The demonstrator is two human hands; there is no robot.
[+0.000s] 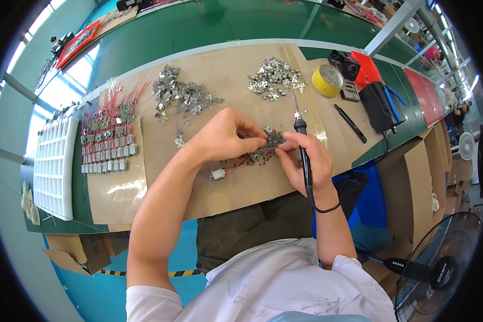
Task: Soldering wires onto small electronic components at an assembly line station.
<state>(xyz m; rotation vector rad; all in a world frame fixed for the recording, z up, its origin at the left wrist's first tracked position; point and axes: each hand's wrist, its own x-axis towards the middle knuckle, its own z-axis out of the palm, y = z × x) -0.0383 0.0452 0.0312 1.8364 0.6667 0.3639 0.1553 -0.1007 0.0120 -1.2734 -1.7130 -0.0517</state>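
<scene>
My left hand [226,135] is closed in a pinch over a small pile of dark parts [262,156] on the brown work sheet. What its fingertips hold is too small to make out. Opposite it, my right hand [315,163] grips a soldering iron [300,127], whose metal tip points away from me. Its thumb and forefinger also pinch close to the left fingertips, where a red wire shows. A small silver motor [218,174] lies below my left hand, with red and black wires running toward the pile.
Silver metal pieces [185,95] and brighter ones [276,76] form heaps farther back. Wired motors [108,150] stand in rows at left, beside a white gridded tray [56,166]. At right are yellow tape [327,80], a black pen [350,123], a black soldering station [378,107] and a fan [440,271].
</scene>
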